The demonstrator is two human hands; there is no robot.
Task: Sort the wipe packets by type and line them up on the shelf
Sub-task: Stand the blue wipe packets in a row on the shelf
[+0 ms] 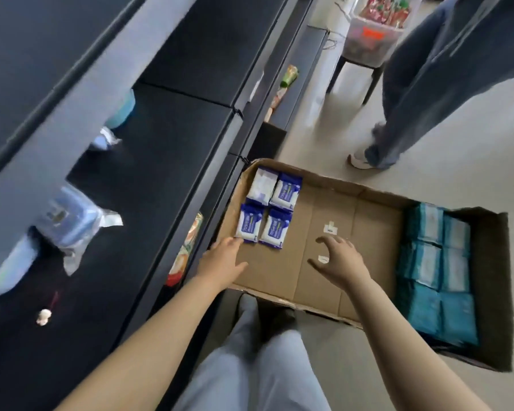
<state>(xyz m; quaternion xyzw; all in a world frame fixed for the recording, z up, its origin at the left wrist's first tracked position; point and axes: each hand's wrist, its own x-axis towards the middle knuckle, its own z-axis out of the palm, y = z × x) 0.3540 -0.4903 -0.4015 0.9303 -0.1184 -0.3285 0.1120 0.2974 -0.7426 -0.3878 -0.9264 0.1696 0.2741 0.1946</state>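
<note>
Cardboard makes up the wide, shallow box point(339, 209) on the pale floor, set just beside the foot of a dark shelf unit point(166, 161). Four blue-and-white wipe packets point(285, 192) lie flat in a two-by-two block in the box's far left corner, each touching its neighbours. Teal wipe packets point(439, 280) are packed in rows at the opposite, right end, with bare cardboard between the two groups.

The left hand point(224, 259) reaches in over the box's left wall, palm down, fingers nearly straight and gripping nothing. Its fingertips point(235, 240) are at the near edge of the nearest left packet point(248, 223). They seem to touch it, though the blur there makes contact hard to confirm. The other three blue packets lie beyond the fingertips.

The right hand point(343, 259) hovers over the bare middle of the box, thumb and fingers point(327, 240) spread wide and gently arched, holding nothing. The blue packets lie well to its left and the teal ones near its right.

On the shelf sit a few clear-wrapped bluish bundles point(72, 218), too smeared to identify. Farther off, another person's jeans-clad legs point(413, 93) stand near a clear bin point(371, 34) of red items.
</note>
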